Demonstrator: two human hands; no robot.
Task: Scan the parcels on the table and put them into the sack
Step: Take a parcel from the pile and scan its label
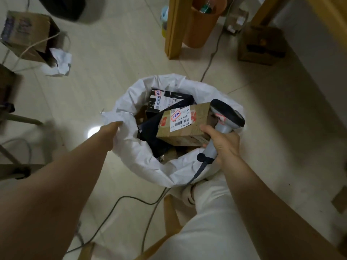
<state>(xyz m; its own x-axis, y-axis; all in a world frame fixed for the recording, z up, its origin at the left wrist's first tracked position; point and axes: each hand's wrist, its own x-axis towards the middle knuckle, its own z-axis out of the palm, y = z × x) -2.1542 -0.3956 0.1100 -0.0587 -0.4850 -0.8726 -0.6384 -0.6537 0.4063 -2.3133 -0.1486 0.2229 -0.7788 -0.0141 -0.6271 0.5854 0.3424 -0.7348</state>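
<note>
Pale tiled floor (112, 72), white sack (146, 166) standing open, left hand (113, 128) gripping its rim, right hand (225, 143) curled round grey scanner (225, 117) — brown parcel (184, 126) at the sack's mouth, over other parcels (165, 102).

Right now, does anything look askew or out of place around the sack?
The brown parcel sits tilted across the mouth of the sack, one end held by the right hand, which grips the scanner. Also, crumpled white paper lies on the floor by a cardboard box.
</note>
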